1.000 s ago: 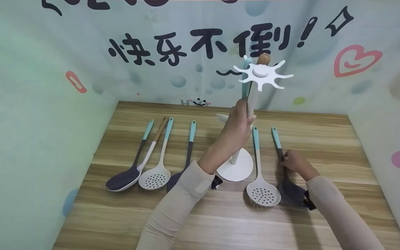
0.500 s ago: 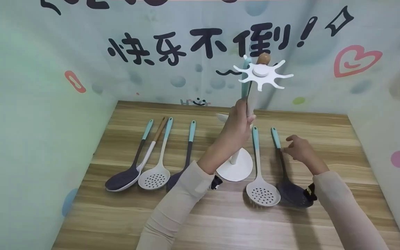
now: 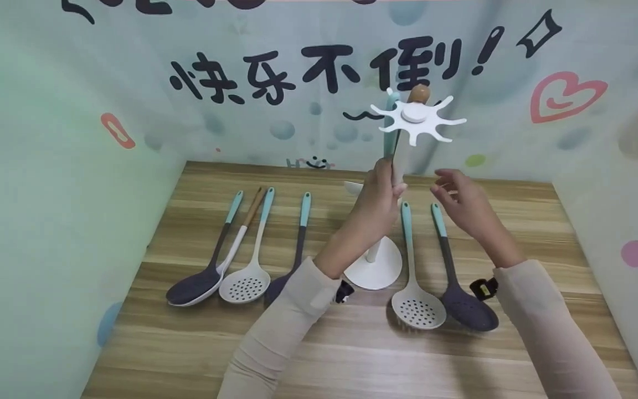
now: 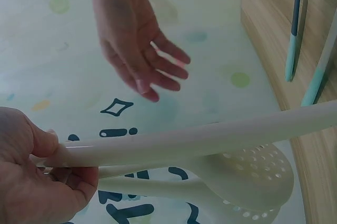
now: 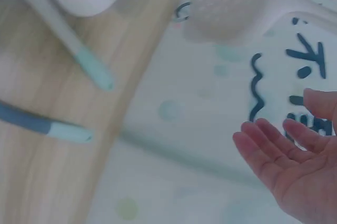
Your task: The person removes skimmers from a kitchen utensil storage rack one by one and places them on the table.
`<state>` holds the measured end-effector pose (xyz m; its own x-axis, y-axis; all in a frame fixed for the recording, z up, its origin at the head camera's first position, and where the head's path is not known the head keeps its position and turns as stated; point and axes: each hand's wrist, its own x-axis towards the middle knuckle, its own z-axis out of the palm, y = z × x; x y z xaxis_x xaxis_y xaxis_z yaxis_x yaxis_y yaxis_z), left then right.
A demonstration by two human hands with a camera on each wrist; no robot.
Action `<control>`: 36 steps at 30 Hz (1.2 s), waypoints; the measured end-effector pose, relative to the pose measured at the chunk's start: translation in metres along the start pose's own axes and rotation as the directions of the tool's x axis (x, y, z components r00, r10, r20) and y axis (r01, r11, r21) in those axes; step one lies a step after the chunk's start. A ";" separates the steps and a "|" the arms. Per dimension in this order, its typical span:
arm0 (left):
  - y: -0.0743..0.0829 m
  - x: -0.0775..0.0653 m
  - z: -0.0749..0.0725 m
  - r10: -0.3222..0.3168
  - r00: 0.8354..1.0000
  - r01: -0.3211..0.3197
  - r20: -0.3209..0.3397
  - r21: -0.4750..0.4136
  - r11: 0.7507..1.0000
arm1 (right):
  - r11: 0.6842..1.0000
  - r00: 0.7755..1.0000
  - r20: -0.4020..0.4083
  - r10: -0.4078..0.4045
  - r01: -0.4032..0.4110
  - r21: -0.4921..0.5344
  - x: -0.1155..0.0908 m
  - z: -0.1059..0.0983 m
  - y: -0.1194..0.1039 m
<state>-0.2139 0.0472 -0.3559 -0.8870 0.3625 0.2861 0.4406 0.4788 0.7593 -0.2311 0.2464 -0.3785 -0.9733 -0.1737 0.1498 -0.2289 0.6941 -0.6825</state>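
My left hand point(image 3: 374, 197) grips the white pole point(image 3: 402, 160) of a utensil stand, whose star-shaped hook top point(image 3: 414, 113) is above the hand. Thumb and fingers wrap the pole point(image 4: 200, 139) in the left wrist view. White skimmers point(image 4: 255, 174) appear behind it there. A brown handle end point(image 3: 420, 94) and a light-blue one show behind the hooks. My right hand point(image 3: 466, 202) is in the air with nothing in it, fingers loosely spread point(image 5: 295, 171). Nearest below lies a dark grey slotted spoon point(image 3: 468, 305), its light-blue handle end toward the wall.
Beside the dark spoon lies a white skimmer point(image 3: 418, 310). The stand's round base point(image 3: 374, 277) sits on the wooden table point(image 3: 374, 354). To the left are another white skimmer point(image 3: 245, 285), a dark spoon point(image 3: 193, 285) over a white one, and a dark utensil point(image 3: 301, 244) partly behind my sleeve.
My right hand has let go of the dark slotted spoon's handle and risen toward the back wall, fingers opening. The spoon stays on the table. My left hand keeps its grip on the pole.
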 end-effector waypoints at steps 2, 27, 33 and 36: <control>0.000 0.000 0.000 0.005 1.000 -0.005 0.001 0.005 1.000 | 0.997 0.998 -0.038 -0.056 0.058 0.041 0.002 0.002 -0.012; -0.004 -0.001 -0.002 0.095 0.995 -0.095 -0.010 -0.006 0.995 | 0.865 0.984 -0.137 -0.111 0.163 0.475 0.030 0.010 -0.087; -0.002 -0.001 -0.002 0.065 0.998 -0.065 0.004 -0.004 0.998 | 0.896 0.982 -0.159 -0.098 0.157 0.417 0.031 0.009 -0.086; 0.000 -0.001 -0.003 0.052 0.999 -0.052 0.011 -0.005 0.999 | 0.911 0.981 -0.162 -0.109 0.163 0.378 0.031 0.008 -0.084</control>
<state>-0.2134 0.0444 -0.3551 -0.8613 0.3955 0.3191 0.4855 0.4553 0.7463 -0.2420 0.1766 -0.3222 -0.9321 -0.1325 0.3371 -0.3622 0.3400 -0.8679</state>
